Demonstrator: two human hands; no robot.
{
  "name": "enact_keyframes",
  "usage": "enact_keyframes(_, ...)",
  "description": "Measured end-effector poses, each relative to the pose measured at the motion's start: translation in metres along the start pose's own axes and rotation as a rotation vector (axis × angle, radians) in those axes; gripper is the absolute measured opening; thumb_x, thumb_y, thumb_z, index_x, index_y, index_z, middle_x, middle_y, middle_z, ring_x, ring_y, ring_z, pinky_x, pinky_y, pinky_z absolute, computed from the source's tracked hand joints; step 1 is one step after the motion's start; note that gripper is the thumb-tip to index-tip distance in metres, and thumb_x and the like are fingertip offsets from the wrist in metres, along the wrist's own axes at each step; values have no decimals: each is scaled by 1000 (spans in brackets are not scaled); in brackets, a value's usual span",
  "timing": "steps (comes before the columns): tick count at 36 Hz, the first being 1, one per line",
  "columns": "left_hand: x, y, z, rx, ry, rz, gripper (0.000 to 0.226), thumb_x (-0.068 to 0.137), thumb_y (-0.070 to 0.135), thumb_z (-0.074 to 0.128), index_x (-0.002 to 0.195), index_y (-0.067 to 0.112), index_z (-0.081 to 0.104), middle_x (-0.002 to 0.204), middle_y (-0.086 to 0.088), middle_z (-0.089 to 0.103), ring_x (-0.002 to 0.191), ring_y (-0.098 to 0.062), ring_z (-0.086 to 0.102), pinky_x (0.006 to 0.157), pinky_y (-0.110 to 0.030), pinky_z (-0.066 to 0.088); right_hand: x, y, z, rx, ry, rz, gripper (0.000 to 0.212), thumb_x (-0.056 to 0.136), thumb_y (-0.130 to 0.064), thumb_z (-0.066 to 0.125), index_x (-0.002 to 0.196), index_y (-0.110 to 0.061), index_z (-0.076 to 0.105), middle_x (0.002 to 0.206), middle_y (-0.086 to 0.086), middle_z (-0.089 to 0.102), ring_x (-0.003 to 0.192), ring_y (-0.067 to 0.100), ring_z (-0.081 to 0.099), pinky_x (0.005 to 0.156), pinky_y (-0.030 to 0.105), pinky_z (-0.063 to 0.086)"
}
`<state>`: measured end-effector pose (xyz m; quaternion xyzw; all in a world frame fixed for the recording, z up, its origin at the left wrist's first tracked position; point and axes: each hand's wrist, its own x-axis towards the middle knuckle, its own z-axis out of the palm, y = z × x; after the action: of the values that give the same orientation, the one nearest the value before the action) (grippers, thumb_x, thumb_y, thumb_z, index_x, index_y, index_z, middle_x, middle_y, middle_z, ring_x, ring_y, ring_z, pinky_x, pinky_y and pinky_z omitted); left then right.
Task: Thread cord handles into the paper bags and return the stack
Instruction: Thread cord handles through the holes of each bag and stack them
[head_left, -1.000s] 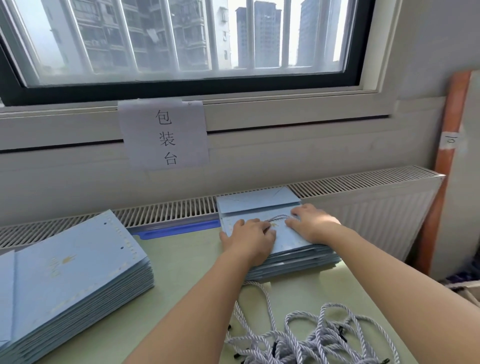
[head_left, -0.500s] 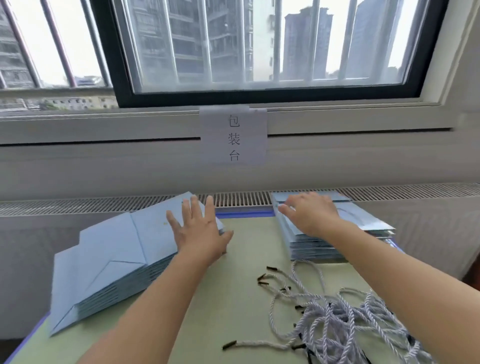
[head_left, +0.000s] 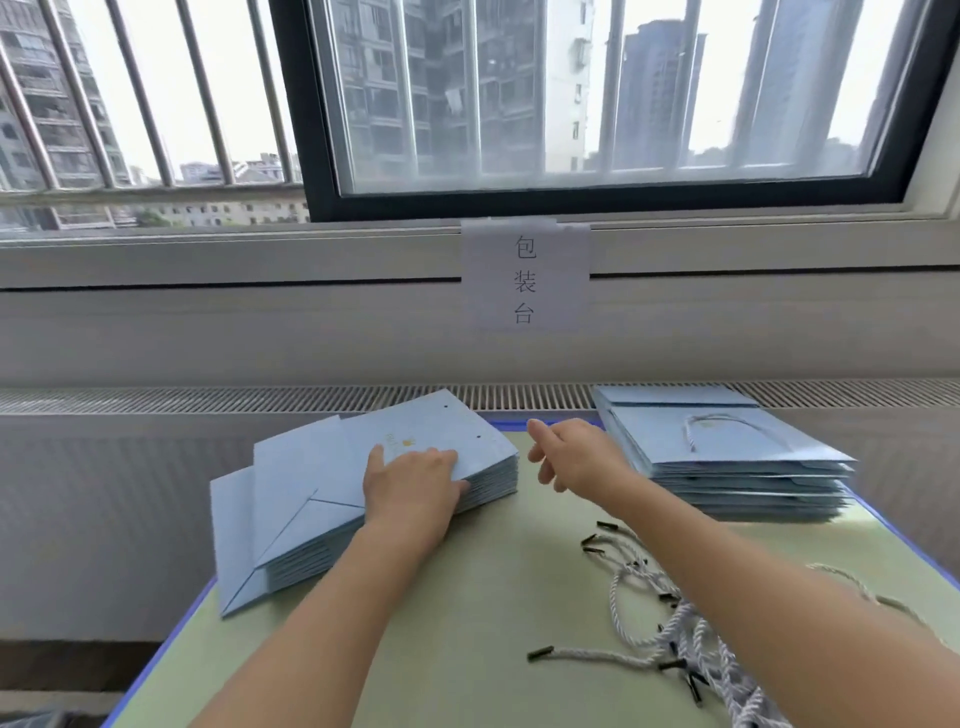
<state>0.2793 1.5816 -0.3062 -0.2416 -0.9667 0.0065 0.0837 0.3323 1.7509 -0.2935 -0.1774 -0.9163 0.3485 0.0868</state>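
Left: fanned stack of flat pale-blue bags (head_left: 332, 499), no handles. Far right: neater stack (head_left: 727, 457), top bag corded. Near right: tangled white cords (head_left: 680, 639).

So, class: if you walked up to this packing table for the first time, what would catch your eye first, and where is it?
Two stacks of flat light-blue paper bags flank the green table: the left stack has bare holes, and the left hand rests on it. The right stack shows a threaded cord handle on top. The right hand hovers open between them, and loose white cords lie tangled near right.
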Motion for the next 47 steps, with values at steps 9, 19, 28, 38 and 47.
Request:
enact_keyframes(9,-41,4,-17,-211,181,75,38,102,47,33,135,33,45,137,12,51,125,-12,47,89,-30,42,-6,-17,-6,832,-185,306,44,98,-49,41,100,-8,58,88,11,70,63,18,63,49,24,50)
enact_keyframes(19,-58,18,-55,-378,60,131,65,96,62,25,153,32,17,154,4,33,139,-19,31,106,-37,32,-53,2,-19,921,-302,122,26,94,3,45,118,-1,55,90,11,67,71,19,63,53,24,53)
enact_keyframes(28,-31,39,-74,-387,-11,53,79,92,68,23,155,27,-2,163,-2,5,150,-21,3,119,-49,0,-131,16,-23,1024,-389,-39,25,77,2,62,98,-7,51,84,8,69,76,19,67,67,27,54)
enact_keyframes(38,-55,54,-37,-385,-126,-18,70,87,73,32,134,24,43,137,-6,48,130,-27,39,103,-44,25,-190,32,3,1030,-508,-35,47,70,-6,65,112,-1,45,97,12,68,87,24,66,71,34,53)
enact_keyframes(47,-68,55,-10,-512,-77,35,40,90,63,40,77,25,40,92,3,52,102,-26,53,83,-38,31,-175,36,-6,604,-420,-22,15,99,-12,47,100,0,56,75,3,64,55,17,60,48,20,41)
